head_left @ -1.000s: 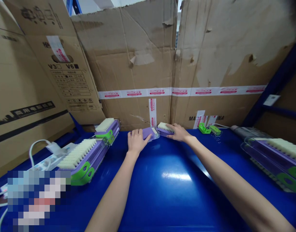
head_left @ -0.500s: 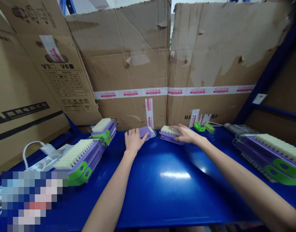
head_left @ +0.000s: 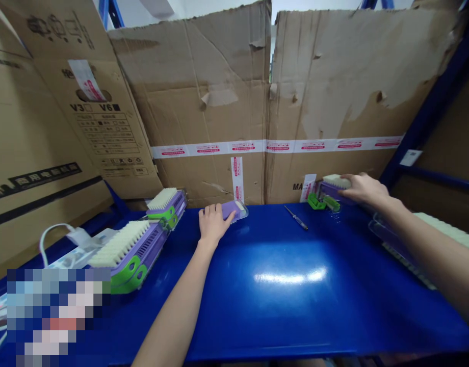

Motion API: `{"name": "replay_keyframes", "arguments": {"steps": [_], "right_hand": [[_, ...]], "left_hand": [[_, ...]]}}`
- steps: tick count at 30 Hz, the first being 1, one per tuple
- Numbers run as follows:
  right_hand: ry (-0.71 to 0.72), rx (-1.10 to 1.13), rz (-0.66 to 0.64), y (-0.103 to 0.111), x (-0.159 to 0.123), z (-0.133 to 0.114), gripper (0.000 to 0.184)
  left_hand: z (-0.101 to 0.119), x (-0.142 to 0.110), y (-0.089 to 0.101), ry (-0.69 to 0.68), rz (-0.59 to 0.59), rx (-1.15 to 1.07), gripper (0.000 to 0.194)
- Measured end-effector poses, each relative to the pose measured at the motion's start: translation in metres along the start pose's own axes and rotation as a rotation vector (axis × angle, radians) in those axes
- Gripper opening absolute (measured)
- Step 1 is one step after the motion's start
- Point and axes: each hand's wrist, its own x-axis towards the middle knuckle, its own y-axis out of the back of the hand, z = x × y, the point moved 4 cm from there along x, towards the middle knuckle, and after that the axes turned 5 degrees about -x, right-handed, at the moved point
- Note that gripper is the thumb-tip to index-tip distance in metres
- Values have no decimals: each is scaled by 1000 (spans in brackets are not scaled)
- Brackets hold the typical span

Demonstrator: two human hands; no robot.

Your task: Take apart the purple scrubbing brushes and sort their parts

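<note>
My left hand (head_left: 212,222) rests on a small purple brush part (head_left: 234,209) at the back middle of the blue table (head_left: 280,295), fingers curled over its near end. My right hand (head_left: 366,189) is at the back right, closed round a short purple brush with white bristles (head_left: 334,185), held just above two green clips (head_left: 323,202). A thin screwdriver (head_left: 296,218) lies on the table between the two hands.
Torn cardboard sheets (head_left: 227,102) wall off the back and left. Long purple and green brush units (head_left: 131,250) lie at the left, with a shorter one (head_left: 167,202) behind. Another long brush unit (head_left: 444,234) lies at the right under my forearm. White cables (head_left: 62,239) trail at the far left.
My right hand has carried the short bristled brush from the middle back of the table to the back right, uncovering the screwdriver. My left hand has stayed on the purple part.
</note>
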Motion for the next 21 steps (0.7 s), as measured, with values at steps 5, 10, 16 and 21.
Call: {"name": "replay_keyframes", "arguments": {"steps": [5,10,16,21], "right_hand": [[-228,41,-57,-23,12,40,61],[-285,71,-139,-45,20,54,62],[-263,47,-133,-61,31,54,55],[-226,13,-218,-80,47,62,54]], "left_hand": [[0,0,-1,-1,9,9,59],[0,1,-1,2,7,-3,58],[-1,1,-2,14,5,-20,55],[-1,1,-3,8,7,21,57]]}}
